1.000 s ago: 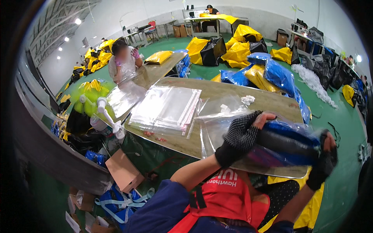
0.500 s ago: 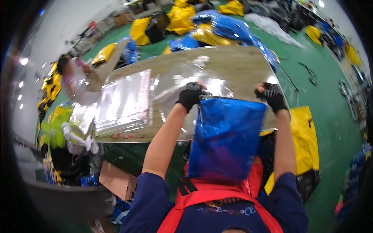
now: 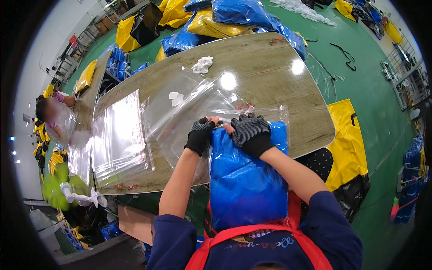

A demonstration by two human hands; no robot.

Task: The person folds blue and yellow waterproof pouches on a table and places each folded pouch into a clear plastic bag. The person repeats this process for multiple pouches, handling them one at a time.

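Note:
A flat, folded blue bag (image 3: pixel 247 189) in a clear plastic sleeve (image 3: pixel 282 113) lies partly on the table's near edge and partly against my red apron. The sleeve's transparent end reaches past the blue onto the wood. At its upper left corner, my left hand (image 3: pixel 201 136), in a black fingerless glove, has its fingers closed on the plastic edge. My right hand (image 3: pixel 251 131), gloved alike, rests flat over the blue bag's upper edge, fingers stretched out and thumb toward the left hand. Loose clear plastic bags (image 3: pixel 180 108) lie just beyond the left hand.
The wood-patterned table (image 3: pixel 270 58) bears a stack of clear bags (image 3: pixel 119 139) and a crumpled white wad (image 3: pixel 202 65). Blue and yellow packs (image 3: pixel 245 13) are heaped behind it. A yellow bag (image 3: pixel 346 139) stands at right, a green fan (image 3: pixel 58 186) at left. Another person (image 3: pixel 58 114) is at far left.
My right hand has come left from the table's right side onto the blue bag. My left hand has shifted down and left. The head view has moved, showing the table higher up.

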